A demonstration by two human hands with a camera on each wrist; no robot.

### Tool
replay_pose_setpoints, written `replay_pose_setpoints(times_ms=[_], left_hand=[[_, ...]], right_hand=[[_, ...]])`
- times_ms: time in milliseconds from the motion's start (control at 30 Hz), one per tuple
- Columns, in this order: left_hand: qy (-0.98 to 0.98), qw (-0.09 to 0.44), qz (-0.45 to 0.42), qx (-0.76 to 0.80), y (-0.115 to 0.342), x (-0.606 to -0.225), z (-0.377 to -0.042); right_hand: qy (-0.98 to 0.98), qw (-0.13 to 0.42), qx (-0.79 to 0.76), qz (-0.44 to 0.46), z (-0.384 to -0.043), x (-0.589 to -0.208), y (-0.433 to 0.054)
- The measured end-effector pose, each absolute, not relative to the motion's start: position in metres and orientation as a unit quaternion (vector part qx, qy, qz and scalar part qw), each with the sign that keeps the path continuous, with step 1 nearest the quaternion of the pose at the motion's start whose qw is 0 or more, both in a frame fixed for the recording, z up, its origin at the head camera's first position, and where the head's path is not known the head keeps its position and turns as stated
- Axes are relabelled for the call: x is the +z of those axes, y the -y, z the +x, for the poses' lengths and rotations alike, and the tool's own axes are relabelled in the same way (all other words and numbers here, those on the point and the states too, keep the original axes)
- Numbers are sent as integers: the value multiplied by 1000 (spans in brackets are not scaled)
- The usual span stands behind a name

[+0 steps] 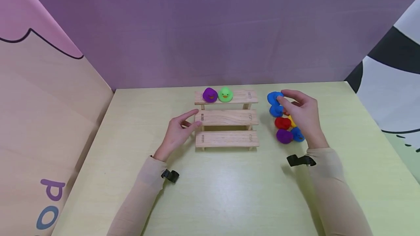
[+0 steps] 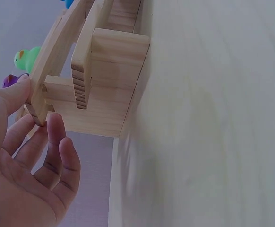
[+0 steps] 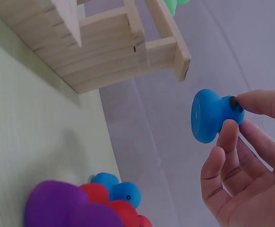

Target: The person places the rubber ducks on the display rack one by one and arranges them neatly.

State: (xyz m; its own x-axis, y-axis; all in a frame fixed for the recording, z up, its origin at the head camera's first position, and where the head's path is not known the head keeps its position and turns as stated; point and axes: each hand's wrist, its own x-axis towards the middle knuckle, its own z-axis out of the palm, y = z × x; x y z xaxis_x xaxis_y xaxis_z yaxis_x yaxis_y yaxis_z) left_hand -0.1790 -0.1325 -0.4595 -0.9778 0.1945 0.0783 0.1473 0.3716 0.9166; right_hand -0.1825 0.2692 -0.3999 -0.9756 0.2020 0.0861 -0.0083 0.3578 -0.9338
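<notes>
A three-step wooden stand is on the table. My left hand pinches the left end of one of its boards, thumb on one face and fingertips at the other. On the top step sit a purple rubber duck and a green rubber duck, side by side. My right hand holds a blue rubber duck by its head between thumb and fingers, raised off the table with its flat base turned toward the stand.
Right of the stand lies a cluster of rubber ducks, among them a purple one, a red one and blue ones. A purple backdrop rises behind the table.
</notes>
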Motion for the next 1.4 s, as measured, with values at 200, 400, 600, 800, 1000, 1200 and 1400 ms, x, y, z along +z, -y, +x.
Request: replay_pose_setpoints(times_ms=[200, 400, 600, 800, 1000, 1200, 1400], left_hand=[[-833, 23, 97, 544, 132, -459, -179], [-833, 21, 100, 543, 132, -459, -179], [-833, 22, 103, 544, 132, -459, -178], [-832, 22, 101, 545, 132, -457, -176], [-831, 23, 103, 546, 133, -458, -176], [-830, 23, 103, 547, 132, -458, -176], [-833, 22, 105, 543, 132, -456, -175]], right_hand=[[828, 99, 548, -59, -182, -393, -259], [830, 104, 546, -45, -185, -388, -247], [831, 114, 545, -22, -187, -387, -237], [825, 113, 554, -9, -188, -384, -227], [821, 115, 559, 17, -190, -383, -215], [823, 104, 558, 28, -195, -383, -208], [821, 98, 560, 53, -199, -384, -203]])
